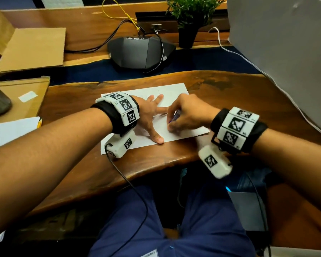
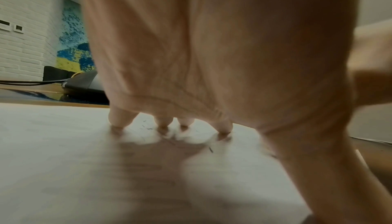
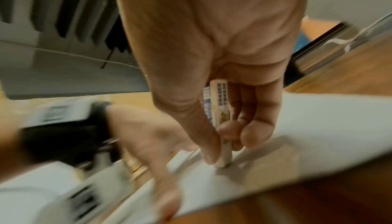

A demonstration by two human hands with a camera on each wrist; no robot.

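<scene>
A white sheet of paper (image 1: 174, 91) lies on the wooden desk (image 1: 230, 93), with faint pencil marks near the hands. My left hand (image 1: 152, 115) lies flat on the sheet with fingers spread, and its fingertips (image 2: 116, 123) press the paper (image 2: 63, 152). My right hand (image 1: 185, 114) pinches a white eraser in a blue and white sleeve (image 3: 218, 110) between thumb and fingers. The eraser's tip touches the paper (image 3: 318, 127) just right of the left hand (image 3: 148, 140). In the head view only a sliver of the eraser (image 1: 176, 115) shows between the fingers.
A black conference speaker (image 1: 141, 51) with cables sits behind the sheet. A potted plant (image 1: 189, 19) stands at the back. Cardboard pieces (image 1: 30, 49) and white papers (image 1: 11, 130) lie to the left. A large grey-white object (image 1: 285, 52) fills the right side.
</scene>
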